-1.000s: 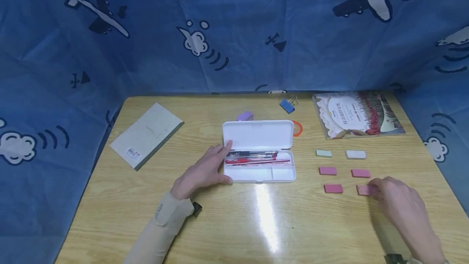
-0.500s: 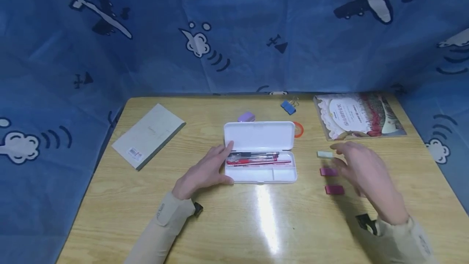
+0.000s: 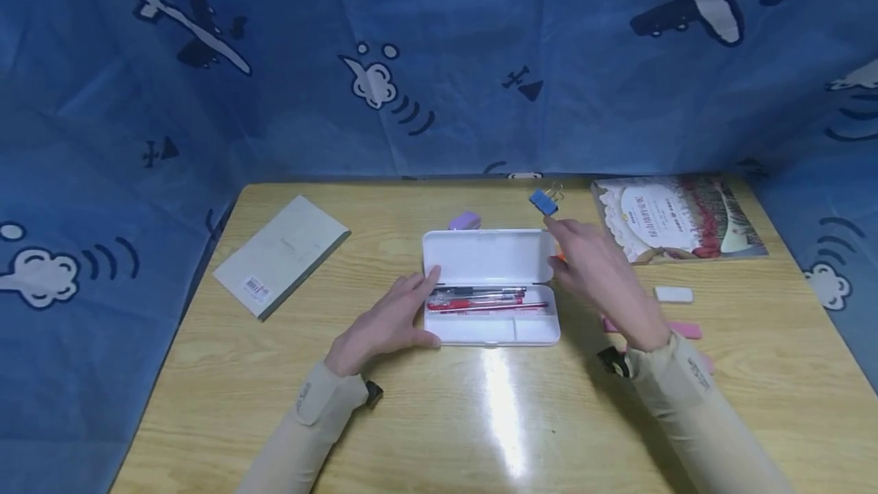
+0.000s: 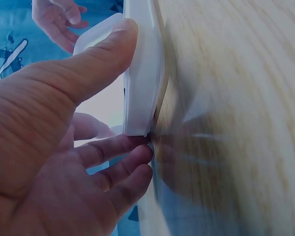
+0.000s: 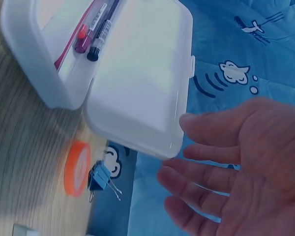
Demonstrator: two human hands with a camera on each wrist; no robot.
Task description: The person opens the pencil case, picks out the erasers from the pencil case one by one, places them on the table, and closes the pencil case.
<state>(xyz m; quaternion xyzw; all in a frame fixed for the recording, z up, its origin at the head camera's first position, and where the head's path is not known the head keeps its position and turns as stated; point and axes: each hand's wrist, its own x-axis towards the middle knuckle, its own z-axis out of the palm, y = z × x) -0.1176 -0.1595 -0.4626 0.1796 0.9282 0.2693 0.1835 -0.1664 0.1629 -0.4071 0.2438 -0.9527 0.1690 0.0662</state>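
Note:
A white pencil case (image 3: 487,256) lies on the table with its lid raised, several pens (image 3: 473,302) inside along the hinge side. My left hand (image 3: 384,322) holds the case's left end, thumb at the front and index finger by the lid. In the left wrist view the thumb (image 4: 110,51) lies against the case's front wall (image 4: 143,83). My right hand (image 3: 604,273) is at the lid's right edge. There, in the right wrist view, the thumb (image 5: 211,129) meets the lid's rim (image 5: 142,78), and loosely bent fingers lie beside the corner.
A white eraser (image 3: 674,294) and pink erasers (image 3: 684,330) lie at right, partly under my right arm. Behind the case are a purple object (image 3: 465,220), a blue binder clip (image 3: 545,201) and an orange tape roll (image 5: 76,168). A notebook (image 3: 281,256) lies left, a book (image 3: 679,221) back right.
My right hand has left the pink eraser at the front right and moved left and away from me to the lid's right edge. My left hand has stayed on the case.

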